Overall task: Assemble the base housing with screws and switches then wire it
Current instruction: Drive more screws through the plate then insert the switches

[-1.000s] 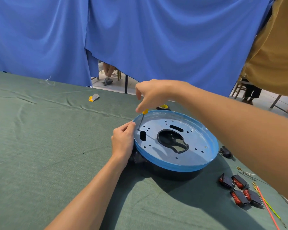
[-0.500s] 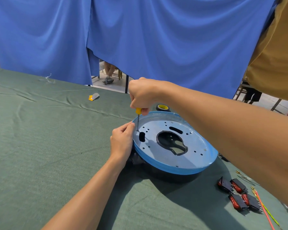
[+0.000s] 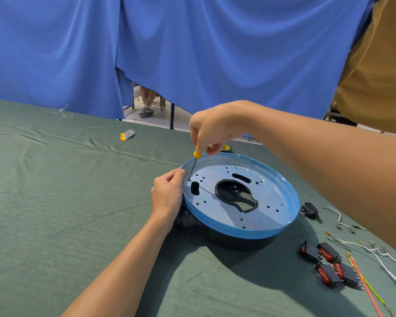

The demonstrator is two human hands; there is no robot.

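On cloth: 1 housing, 4 switches, 1 screwdriver in R hand.

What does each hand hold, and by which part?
Right hand pinches the screwdriver by its yellow handle; left hand holds the base housing at its rim.

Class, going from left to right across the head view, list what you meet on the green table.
First the yellow-and-grey scrap → left hand → blue-rimmed base housing → red rocker switches.
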